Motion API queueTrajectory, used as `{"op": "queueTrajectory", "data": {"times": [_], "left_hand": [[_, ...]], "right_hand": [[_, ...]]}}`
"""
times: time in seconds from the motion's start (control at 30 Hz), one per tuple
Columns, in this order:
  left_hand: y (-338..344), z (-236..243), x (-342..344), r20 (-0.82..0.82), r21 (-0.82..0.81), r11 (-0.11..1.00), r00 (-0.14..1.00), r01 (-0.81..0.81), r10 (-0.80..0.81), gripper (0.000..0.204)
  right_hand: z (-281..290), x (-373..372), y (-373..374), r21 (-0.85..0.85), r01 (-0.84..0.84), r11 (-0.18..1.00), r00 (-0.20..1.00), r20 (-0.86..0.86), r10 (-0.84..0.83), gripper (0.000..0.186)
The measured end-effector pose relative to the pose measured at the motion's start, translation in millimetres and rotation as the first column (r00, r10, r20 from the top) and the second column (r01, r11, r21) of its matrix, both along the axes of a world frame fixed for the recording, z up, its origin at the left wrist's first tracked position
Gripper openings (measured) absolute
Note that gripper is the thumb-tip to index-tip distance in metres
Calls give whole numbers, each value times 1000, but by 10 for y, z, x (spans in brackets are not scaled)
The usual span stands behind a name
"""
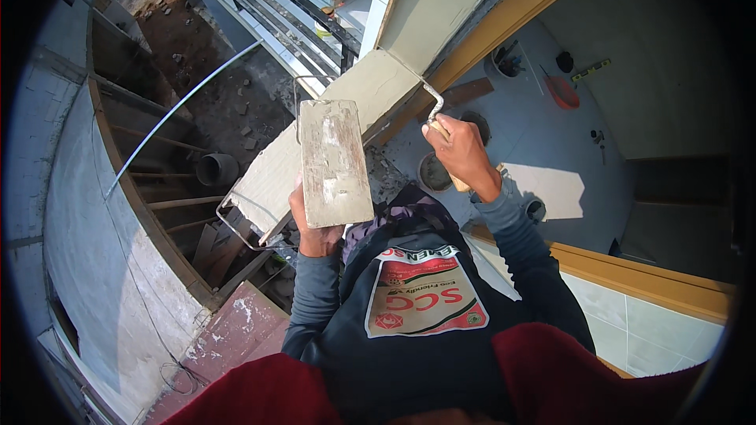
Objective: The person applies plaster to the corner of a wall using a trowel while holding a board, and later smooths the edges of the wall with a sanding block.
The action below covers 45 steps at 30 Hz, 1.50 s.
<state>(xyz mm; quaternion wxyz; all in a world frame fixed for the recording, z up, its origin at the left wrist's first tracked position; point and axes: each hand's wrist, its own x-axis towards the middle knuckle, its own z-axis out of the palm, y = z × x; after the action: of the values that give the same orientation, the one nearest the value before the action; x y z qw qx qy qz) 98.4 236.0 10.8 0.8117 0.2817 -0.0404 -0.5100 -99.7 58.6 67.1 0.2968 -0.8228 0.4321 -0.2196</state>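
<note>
My left hand (313, 238) is closed under a rectangular plastering float (337, 161), whose flat, cement-smeared face is turned up. Most of its fingers and the handle are hidden beneath the board. On the right, my right hand (465, 156) is wrapped round the wooden handle of a trowel (432, 98) with a bent metal neck. The neck reaches the edge of a narrow, pale wall top (272, 169) coated in plaster; the blade is hard to make out against it. The float is in front of part of this wall top, and bent metal clamps (228, 208) straddle it.
An orange-brown frame (465, 63) runs past my right hand. On the tiled floor beyond stand buckets (435, 173), a red basin (561, 93) and a yellow level (591, 70). Left lies a drop with a dark bucket (217, 169), planks and rubble. Metal railings (291, 24) rise ahead.
</note>
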Motion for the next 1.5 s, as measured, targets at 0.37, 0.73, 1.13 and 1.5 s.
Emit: {"op": "queueTrajectory", "data": {"times": [0.37, 0.73, 1.13, 1.5], "left_hand": [[-24, 44, 3, -55, 4, 999, 997, 49, -49, 47], [-42, -3, 17, -7, 26, 995, 995, 98, -98, 45], [-115, 81, -33, -4, 86, 996, 1000, -19, 19, 49], [-208, 3, -41, 52, -63, 984, 986, 164, -161, 49]], "right_hand": [[20, 76, -74, 36, 49, 998, 997, -59, -46, 30], [137, 83, -208, 191, 33, 981, 994, -110, -12, 32], [672, 15, -220, 463, 125, 878, 988, 22, -152, 30], [1414, -33, -65, 399, 108, 911, 942, 251, -221, 28]]}}
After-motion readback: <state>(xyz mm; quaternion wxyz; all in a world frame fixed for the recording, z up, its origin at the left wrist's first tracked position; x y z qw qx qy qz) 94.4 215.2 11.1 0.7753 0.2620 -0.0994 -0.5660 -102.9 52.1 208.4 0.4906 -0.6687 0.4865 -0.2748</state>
